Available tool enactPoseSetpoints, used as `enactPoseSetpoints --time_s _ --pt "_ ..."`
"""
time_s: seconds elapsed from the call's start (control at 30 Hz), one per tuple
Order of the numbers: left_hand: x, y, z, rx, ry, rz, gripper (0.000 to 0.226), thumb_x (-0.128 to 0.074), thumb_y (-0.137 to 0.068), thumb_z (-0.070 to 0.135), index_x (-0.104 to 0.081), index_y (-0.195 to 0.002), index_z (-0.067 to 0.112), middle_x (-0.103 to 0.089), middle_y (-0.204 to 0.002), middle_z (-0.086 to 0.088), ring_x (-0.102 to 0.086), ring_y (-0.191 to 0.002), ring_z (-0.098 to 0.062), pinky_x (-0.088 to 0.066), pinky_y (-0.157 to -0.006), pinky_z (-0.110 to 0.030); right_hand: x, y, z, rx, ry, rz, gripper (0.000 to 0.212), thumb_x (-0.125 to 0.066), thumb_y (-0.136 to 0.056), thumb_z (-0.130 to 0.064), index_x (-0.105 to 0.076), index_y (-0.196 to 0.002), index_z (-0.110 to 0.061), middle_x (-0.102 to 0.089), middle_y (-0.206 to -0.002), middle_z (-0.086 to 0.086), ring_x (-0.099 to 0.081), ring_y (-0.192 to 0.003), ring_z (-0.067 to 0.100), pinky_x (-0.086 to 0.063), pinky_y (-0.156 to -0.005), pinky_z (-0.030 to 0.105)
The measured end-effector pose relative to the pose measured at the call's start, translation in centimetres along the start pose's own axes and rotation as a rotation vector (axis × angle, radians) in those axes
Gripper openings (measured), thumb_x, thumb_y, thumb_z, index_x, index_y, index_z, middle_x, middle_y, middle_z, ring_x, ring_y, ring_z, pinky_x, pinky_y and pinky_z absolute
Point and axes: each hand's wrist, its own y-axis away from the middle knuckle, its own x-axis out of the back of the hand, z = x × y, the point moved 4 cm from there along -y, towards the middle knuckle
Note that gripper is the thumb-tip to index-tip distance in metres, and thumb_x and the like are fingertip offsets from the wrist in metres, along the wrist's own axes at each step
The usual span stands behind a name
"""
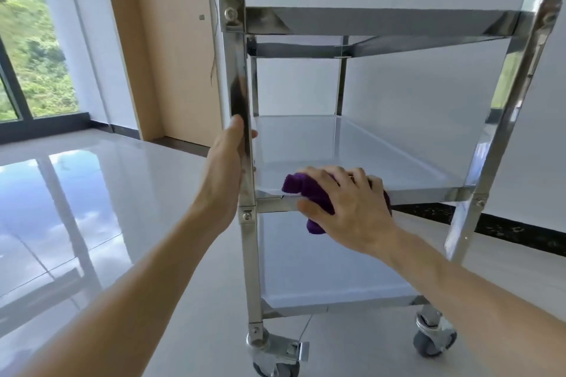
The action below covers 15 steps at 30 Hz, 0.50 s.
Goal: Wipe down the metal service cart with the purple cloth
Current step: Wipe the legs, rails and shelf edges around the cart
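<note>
**Wiping the front lip of the middle shelf**

The bunched purple terry cloth (309, 193) sits on the front edge of the middle shelf (361, 159) of the tall stainless-steel service cart (382, 21), one fold hanging below the lip. The right hand (346, 202) lies over it, fingers spread and curled down onto the cloth and the thumb tucked under the shelf edge, so the cloth is grasped against the metal. The left hand (228, 162) wraps the cart's front-left upright post (239, 89), thumb on the near face and fingertips round the far side, bracing the frame.

The step in hand looks like the shelf's front rim. To do it well, I would keep the palm flat and the pressure even, draw the cloth along the whole lip toward the right post, then sweep back over the shelf surface and into the rear corners. Because the cart stands on swivel castors (433, 340) on a glossy tiled floor (92, 193), the left hand's brace matters; pushing hard could roll the cart.
</note>
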Motion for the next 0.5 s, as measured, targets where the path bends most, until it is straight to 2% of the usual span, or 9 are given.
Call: enactPoseSetpoints --time_s 0.07,0.13,0.2,0.33,0.43,0.5 --pt "0.7 -0.2 -0.1 0.008 -0.034 0.026 0.051 -0.032 -0.102 0.055 -0.059 -0.118 0.014 -0.054 -0.090 0.007 -0.051 -0.084 -0.010 -0.040 -0.075 -0.024 -1.1 -0.3 -2.6 0.089 0.133 0.058 0.059 -0.040 -0.087 -0.074 -0.033 -0.138 -0.045 -0.051 -0.133 -0.008 -0.049 -0.110 0.028 -0.038 -0.093 0.050" --pt "1.2 -0.4 -0.2 0.000 -0.057 0.035 0.053 -0.030 -0.101 0.057 -0.058 -0.116 0.014 -0.054 -0.101 0.002 -0.050 -0.096 -0.015 -0.044 -0.086 -0.030 -2.0 -0.9 -5.4 0.143 0.199 0.113 0.059 -0.056 -0.088 -0.061 -0.038 -0.139 -0.038 -0.055 -0.127 0.000 -0.052 -0.104 0.031 -0.041 -0.087 0.050" --pt "1.5 -0.6 -0.4 -0.009 -0.062 0.056 0.051 -0.031 -0.101 0.058 -0.060 -0.109 0.017 -0.052 -0.102 -0.001 -0.048 -0.097 -0.018 -0.042 -0.095 -0.036 -2.6 -1.7 -7.3 0.162 0.196 0.121 0.056 -0.058 -0.091 -0.055 -0.038 -0.139 -0.036 -0.056 -0.124 0.003 -0.052 -0.104 0.031 -0.041 -0.087 0.049" --pt "2.2 -0.7 -0.4 -0.040 -0.042 0.104 0.045 -0.033 -0.101 0.055 -0.062 -0.101 0.021 -0.053 -0.091 0.002 -0.048 -0.084 -0.016 -0.041 -0.081 -0.032 -2.0 -1.8 -6.0 0.282 0.231 0.091 0.059 -0.061 -0.092 -0.047 -0.035 -0.144 -0.035 -0.054 -0.131 0.002 -0.053 -0.105 0.030 -0.042 -0.087 0.045" --pt "2.3 -0.9 -0.5 -0.066 -0.054 0.100 0.045 -0.033 -0.102 0.053 -0.063 -0.101 0.020 -0.050 -0.080 0.005 -0.044 -0.071 -0.012 -0.037 -0.065 -0.027 -0.8 -0.9 -1.7 0.314 0.253 0.053 0.065 -0.065 -0.088 -0.048 -0.037 -0.145 -0.035 -0.054 -0.133 -0.001 -0.054 -0.106 0.029 -0.043 -0.086 0.045" --pt "2.2 -1.0 -0.6 -0.077 -0.056 0.107 0.044 -0.033 -0.102 0.053 -0.063 -0.099 0.021 -0.048 -0.078 0.005 -0.043 -0.069 -0.012 -0.036 -0.062 -0.024 0.6 0.0 2.5 0.278 0.256 0.057 0.066 -0.064 -0.086 -0.052 -0.037 -0.144 -0.035 -0.055 -0.132 -0.003 -0.055 -0.104 0.028 -0.043 -0.086 0.045"
